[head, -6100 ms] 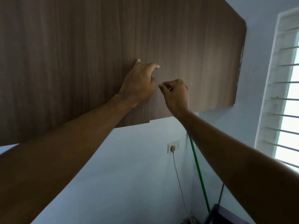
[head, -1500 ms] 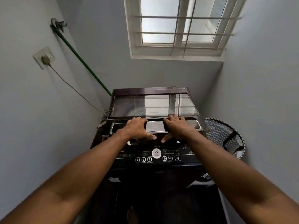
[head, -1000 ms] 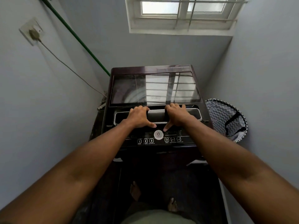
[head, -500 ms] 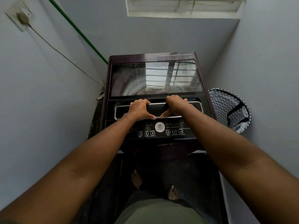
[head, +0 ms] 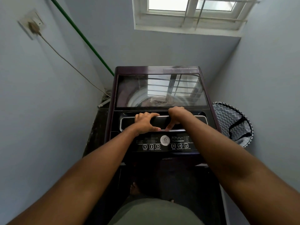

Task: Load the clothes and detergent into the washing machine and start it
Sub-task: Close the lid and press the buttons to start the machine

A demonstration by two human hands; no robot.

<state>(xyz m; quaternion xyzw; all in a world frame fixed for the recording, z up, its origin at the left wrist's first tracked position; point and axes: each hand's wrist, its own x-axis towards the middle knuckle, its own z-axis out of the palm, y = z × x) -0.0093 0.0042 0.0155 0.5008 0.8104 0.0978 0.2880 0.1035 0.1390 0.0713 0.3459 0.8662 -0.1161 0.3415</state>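
Both hands, left (head: 145,121) and right (head: 177,116), clamped side by side on the washer's lid handle (head: 197,118), bar running crosswise under the knuckles, glass lid (head: 160,90) shut just beyond, buttons (head: 151,146) just nearer, basket (head: 232,124) off right.

Viewpoint: a single wide-angle camera worn on the person's head, standing at the front of the washing machine (head: 159,88).
Direction: forward and steeply down, toward 12 o'clock, where the window (head: 190,15) tops the frame.
Nearness: close; both forearms run in from the bottom corners to the left hand (head: 144,121) and right hand (head: 177,116) at centre.
Edges: wall socket (head: 32,24) at 10 o'clock, laundry basket (head: 232,122) at 3 o'clock, the wearer's own feet at 6 o'clock.
Distortion: the walls bow outward.
Shared ground: only one view.
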